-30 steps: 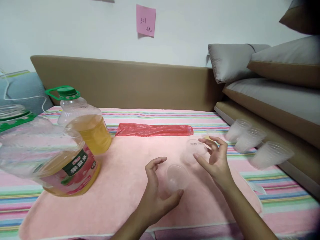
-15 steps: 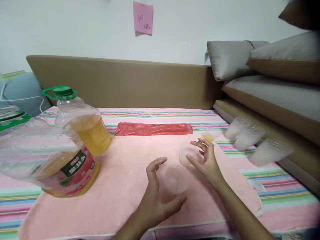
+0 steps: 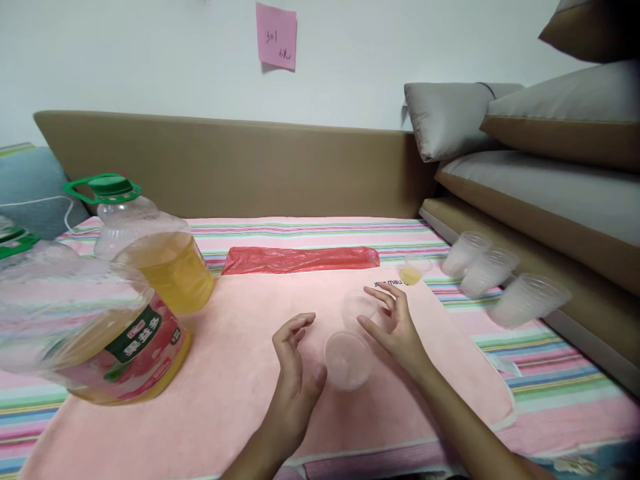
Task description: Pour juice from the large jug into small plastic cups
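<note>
Three stacks [image 3: 489, 272], probably cups, sit beyond right fingers [image 3: 399, 297].

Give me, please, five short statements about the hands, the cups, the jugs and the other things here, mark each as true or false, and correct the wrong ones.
1. The left hand is open beside the nearer clear cup. True.
2. Both jugs stand on the right side of the picture. False: the front jug and the rear jug are on the left side.
3. A red plastic bag lies at the far edge of the pink mat. True.
4. The right hand is lifting the red plastic bag. False: the right hand is at the farther clear cup; whether it touches that cup is not clear.
5. A pink note is on the wall. True.
</note>
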A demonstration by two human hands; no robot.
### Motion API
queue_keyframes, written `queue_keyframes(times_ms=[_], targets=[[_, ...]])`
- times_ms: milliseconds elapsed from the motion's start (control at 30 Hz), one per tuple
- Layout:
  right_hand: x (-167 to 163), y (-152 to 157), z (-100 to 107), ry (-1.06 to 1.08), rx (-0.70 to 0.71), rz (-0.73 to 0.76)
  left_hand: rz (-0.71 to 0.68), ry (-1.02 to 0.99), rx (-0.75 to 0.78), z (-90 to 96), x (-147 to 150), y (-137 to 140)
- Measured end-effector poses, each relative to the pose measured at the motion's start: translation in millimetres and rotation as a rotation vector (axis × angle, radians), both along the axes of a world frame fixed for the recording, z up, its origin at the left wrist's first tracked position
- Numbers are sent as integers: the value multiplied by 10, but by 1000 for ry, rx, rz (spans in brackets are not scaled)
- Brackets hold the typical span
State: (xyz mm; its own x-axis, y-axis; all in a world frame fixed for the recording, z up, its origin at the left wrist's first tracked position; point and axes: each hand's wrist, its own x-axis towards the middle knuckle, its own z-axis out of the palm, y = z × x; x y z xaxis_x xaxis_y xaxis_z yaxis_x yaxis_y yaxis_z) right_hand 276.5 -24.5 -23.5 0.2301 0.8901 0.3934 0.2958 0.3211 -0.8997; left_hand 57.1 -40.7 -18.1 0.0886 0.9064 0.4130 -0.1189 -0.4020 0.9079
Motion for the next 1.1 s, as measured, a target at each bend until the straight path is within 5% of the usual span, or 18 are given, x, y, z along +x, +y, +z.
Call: queue_keyframes(times_ms=[200,433,733,900,1100], targets=[[30,-46,-21,-38,8,-14,40,-50,-8,-227,-42,196],[73,-93,-28,-21,28,-23,36,-48,-62,-24,-20,31],[462,-307,369,95,277,13,48,-99,-106,-42,-91,99],[694,-542,316,-59,110,72,63,-150,-141,-165,-158,226],[566,-719,203,-42,-364,372,110,-203,-151,-159,-167,253]])
